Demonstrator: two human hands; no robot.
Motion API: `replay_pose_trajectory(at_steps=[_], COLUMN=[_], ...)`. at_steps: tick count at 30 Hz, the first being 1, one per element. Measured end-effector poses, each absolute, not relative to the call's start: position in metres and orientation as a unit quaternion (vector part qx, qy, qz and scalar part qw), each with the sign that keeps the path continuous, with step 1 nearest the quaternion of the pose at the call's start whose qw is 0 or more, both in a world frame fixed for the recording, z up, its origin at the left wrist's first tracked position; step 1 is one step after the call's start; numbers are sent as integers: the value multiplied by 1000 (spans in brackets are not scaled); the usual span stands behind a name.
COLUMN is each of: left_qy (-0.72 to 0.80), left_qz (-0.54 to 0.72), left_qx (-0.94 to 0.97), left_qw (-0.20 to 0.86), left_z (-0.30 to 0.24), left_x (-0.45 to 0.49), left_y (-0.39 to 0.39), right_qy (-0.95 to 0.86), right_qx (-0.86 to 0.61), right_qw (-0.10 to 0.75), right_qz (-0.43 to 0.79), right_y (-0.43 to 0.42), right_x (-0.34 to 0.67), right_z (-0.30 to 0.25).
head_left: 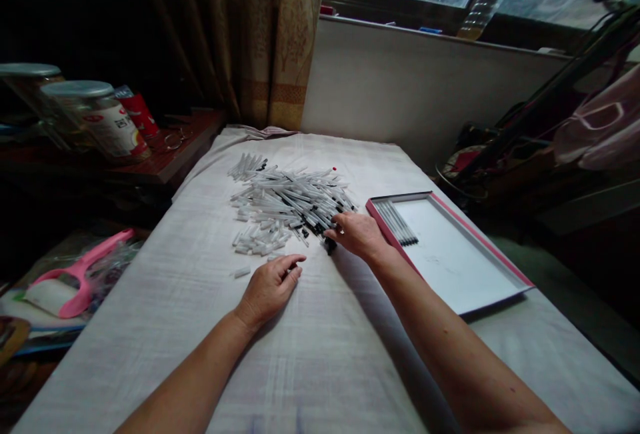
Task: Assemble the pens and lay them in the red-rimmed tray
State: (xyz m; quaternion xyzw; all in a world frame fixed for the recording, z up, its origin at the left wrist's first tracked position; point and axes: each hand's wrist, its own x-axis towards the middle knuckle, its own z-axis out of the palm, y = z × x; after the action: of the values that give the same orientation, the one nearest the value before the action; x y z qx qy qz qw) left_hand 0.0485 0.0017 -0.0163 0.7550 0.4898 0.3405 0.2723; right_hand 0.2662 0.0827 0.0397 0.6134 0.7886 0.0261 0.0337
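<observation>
A loose pile of pens (285,191), with clear white barrels and black ends, lies on the cloth-covered table. At its right edge is my right hand (357,234), thumb and fingers pinched among the black ends; what they grip is too small to make out. Small black pieces (330,245) lie just below those fingers. Short translucent caps (260,239) are heaped at the near side of the pile. My left hand (273,287) rests on the cloth beside the caps, fingers stretched out and thumb apart, with nothing in it. One cap (242,273) lies apart to its left.
A shallow red-edged box lid (465,261) sits on the right, with a row of pens (397,223) in its far left corner. A tiny red piece (335,169) lies behind the pile. Jars (103,124) stand on a wooden cabinet at left, above a pink-handled item (83,274).
</observation>
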Motion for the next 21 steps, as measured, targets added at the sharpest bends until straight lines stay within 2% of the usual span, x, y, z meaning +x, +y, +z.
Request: replay_pose_trajectory(at_steps=[14, 18, 21], left_qy=[489, 491, 482], left_qz=[343, 340, 347], left_qx=[758, 760, 769], left_qw=[261, 258, 237], left_z=[-19, -20, -19], left_x=[48, 47, 48], left_y=[2, 2, -1], right_qy=[790, 756, 710], right_qx=[612, 652, 673], right_qw=[24, -56, -207], right_qz=[35, 14, -16], right_y=[77, 73, 66], right_x=[265, 277, 296], right_z=[30, 38, 46])
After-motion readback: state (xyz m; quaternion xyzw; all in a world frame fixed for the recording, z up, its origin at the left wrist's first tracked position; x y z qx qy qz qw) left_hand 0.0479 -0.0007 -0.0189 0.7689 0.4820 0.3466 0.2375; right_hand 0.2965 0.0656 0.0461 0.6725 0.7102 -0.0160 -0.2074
